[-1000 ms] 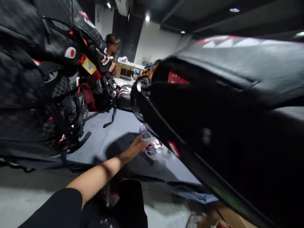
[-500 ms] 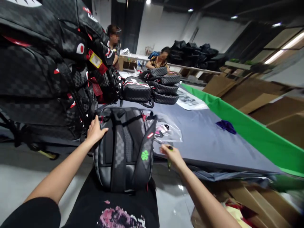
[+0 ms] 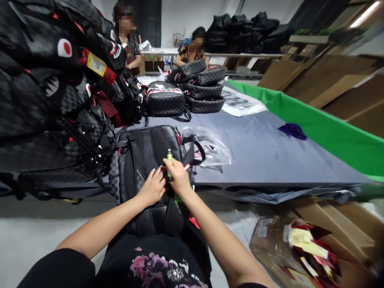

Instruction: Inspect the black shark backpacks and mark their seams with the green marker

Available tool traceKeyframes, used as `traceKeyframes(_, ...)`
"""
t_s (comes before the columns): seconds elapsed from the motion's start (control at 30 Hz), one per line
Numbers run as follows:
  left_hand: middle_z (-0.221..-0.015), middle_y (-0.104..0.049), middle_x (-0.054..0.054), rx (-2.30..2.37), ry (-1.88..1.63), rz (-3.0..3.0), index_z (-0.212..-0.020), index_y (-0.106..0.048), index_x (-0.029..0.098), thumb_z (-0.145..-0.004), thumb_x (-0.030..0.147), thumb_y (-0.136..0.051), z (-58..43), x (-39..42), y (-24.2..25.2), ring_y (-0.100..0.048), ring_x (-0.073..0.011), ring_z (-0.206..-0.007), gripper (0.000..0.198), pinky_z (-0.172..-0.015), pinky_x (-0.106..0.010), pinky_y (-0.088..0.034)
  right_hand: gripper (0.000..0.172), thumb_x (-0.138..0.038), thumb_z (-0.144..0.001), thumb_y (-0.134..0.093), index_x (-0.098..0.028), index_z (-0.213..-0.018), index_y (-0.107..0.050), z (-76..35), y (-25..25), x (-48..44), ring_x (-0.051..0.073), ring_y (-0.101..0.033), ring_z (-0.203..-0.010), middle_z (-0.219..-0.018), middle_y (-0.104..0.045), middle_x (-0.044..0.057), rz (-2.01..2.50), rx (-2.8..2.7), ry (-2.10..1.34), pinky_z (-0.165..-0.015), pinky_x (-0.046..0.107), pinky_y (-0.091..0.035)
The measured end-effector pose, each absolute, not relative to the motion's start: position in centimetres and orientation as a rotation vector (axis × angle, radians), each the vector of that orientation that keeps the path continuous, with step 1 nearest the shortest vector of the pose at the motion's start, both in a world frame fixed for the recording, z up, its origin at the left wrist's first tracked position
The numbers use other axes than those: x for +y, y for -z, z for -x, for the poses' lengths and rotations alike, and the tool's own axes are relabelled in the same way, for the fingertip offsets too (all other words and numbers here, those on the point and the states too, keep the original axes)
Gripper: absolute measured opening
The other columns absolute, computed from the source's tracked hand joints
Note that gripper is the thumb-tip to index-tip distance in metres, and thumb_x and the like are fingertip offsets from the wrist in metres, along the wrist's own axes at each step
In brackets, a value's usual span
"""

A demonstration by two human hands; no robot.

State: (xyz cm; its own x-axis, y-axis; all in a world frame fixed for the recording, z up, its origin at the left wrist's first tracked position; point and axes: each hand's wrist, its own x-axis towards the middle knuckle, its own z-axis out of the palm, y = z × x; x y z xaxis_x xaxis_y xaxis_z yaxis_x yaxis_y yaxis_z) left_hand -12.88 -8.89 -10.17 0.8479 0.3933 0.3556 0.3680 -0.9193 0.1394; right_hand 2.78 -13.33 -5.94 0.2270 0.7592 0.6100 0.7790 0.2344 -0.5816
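Note:
A black checkered backpack (image 3: 157, 140) leans upright against the table edge in front of me, its back panel and shoulder straps facing me. My left hand (image 3: 153, 187) is closed at a shoulder strap (image 3: 172, 214) in the middle of the panel, its fingertips partly hidden. My right hand (image 3: 179, 178) meets it there, fingers wrapped round a slim lime-green tool (image 3: 169, 158) with a metal tip pointing up; its exact kind is unclear. A green patch on the strap is mostly covered by my right wrist. Beside the backpack lies a clear plastic bag (image 3: 214, 148) with printed contents.
Many shark-face backpacks (image 3: 45, 92) are piled at my left. More backpacks (image 3: 207, 90) are stacked farther back. A purple cloth (image 3: 293, 131) lies near the green cover (image 3: 324, 120). Two people are at the back. Cardboard boxes (image 3: 333, 228) stand at lower right.
My left hand has moved from the backpack's top left corner to the strap. My right hand has come in from the right with the lime-green tool, turning its metal tip upward.

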Motion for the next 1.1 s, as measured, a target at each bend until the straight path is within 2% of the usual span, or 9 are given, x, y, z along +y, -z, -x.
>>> traceKeyframes(0.23,-0.144,-0.057,-0.014,0.429,-0.706,-3.023,-0.137,-0.056,0.016,-0.102,0.03,-0.042,9.4,-4.7,4.6,-0.045,-0.0282,-0.141,0.04,-0.12,-0.052,-0.032,0.03,-0.033,-0.099,-0.051,-0.02,-0.125,-0.057,-6.3,9.1,-15.5,0.022,-0.075,-0.095,-0.108,-0.075,0.011,1.561,-1.163,0.126,-0.087,0.039,-0.061)
traceKeyframes(0.33,-0.115,-0.07,-0.017,0.198,-0.553,-3.213,-0.113,-0.068,0.011,-0.1,0.038,-0.046,5.1,-1.1,1.8,-0.062,-0.029,-0.114,0.038,-0.114,-0.054,-0.035,0.028,-0.035,-0.1,-0.051,-0.019,-0.123,-0.057,-5.2,9.7,-15.2,0.022,-0.075,-0.096,-0.106,-0.075,0.011,1.548,-1.116,0.117,-0.089,0.038,-0.06)
traceKeyframes(0.4,-0.097,-0.072,-0.013,-0.015,-0.399,-3.281,-0.098,-0.072,0.013,-0.099,0.043,-0.047,3.0,0.6,0.9,-0.064,-0.0258,-0.097,0.039,-0.106,-0.05,-0.04,0.029,-0.034,-0.101,-0.051,-0.019,-0.124,-0.055,-4.9,9.9,-15.3,0.022,-0.076,-0.093,-0.102,-0.076,0.01,1.544,-1.09,0.096,-0.089,0.038,-0.061)
traceKeyframes(0.5,-0.087,-0.071,-0.009,-0.214,-0.266,-3.272,-0.086,-0.073,0.019,-0.097,0.049,-0.051,1.6,2.9,0.4,-0.062,-0.0228,-0.09,0.039,-0.098,-0.044,-0.044,0.028,-0.035,-0.1,-0.053,-0.019,-0.123,-0.055,-5.2,10.1,-15.7,0.022,-0.077,-0.091,-0.098,-0.077,0.009,1.544,-1.065,0.068,-0.087,0.039,-0.061)
traceKeyframes(0.6,-0.088,-0.071,-0.008,-0.212,-0.178,-3.318,-0.083,-0.073,0.019,-0.095,0.059,-0.05,1.6,6.1,-0.8,-0.059,-0.0244,-0.098,0.047,-0.105,-0.048,-0.039,0.027,-0.033,-0.1,-0.053,-0.019,-0.123,-0.054,-5.6,10.1,-16.0,0.022,-0.077,-0.093,-0.097,-0.077,0.008,1.522,-1.074,0.064,-0.089,0.041,-0.061)
traceKeyframes(0.77,-0.114,-0.065,-0.007,0.233,-0.288,-3.333,-0.094,-0.069,0.01,-0.095,0.065,-0.045,2.7,9.8,-3.3,-0.043,-0.0249,-0.127,0.059,-0.122,-0.061,-0.013,0.03,-0.038,-0.098,-0.055,-0.02,-0.122,-0.055,-5.7,8.8,-15.9,0.023,-0.076,-0.094,-0.098,-0.076,0.008,1.481,-0.972,-0.114,-0.091,0.045,-0.06)
traceKeyframes(0.87,-0.117,-0.064,-0.009,0.164,-0.266,-3.288,-0.098,-0.069,0.012,-0.086,0.072,-0.054,3.6,7.1,-2.5,-0.046,-0.0291,-0.125,0.064,-0.12,-0.063,-0.02,0.033,-0.046,-0.094,-0.059,-0.021,-0.116,-0.057,-5.7,7.0,-15.2,0.022,-0.076,-0.084,-0.1,-0.073,0.008,1.386,-0.76,-0.262,-0.079,0.042,-0.063)
traceKeyframes(0.97,-0.105,-0.066,-0.011,0.084,-0.289,-3.234,-0.101,-0.07,0.014,-0.076,0.07,-0.071,4.6,3.3,-0.4,-0.054,-0.0318,-0.114,0.061,-0.116,-0.063,-0.032,0.031,-0.048,-0.089,-0.065,-0.02,-0.1,-0.059,-5.6,5.4,-14.2,0.017,-0.071,-0.068,-0.085,-0.07,0.002,1.423,-0.641,-0.292,-0.064,0.033,-0.06)
traceKeyframes(1.1,-0.102,-0.066,-0.01,0.153,-0.477,-3.192,-0.1,-0.069,0.017,-0.077,0.059,-0.075,5.6,1.4,1.5,-0.054,-0.0314,-0.112,0.048,-0.115,-0.064,-0.034,0.03,-0.049,-0.088,-0.062,-0.021,-0.083,-0.057,-5.6,4.8,-13.2,0.015,-0.064,-0.061,-0.07,-0.064,-0.001,1.598,-0.664,-0.208,-0.062,0.03,-0.054)
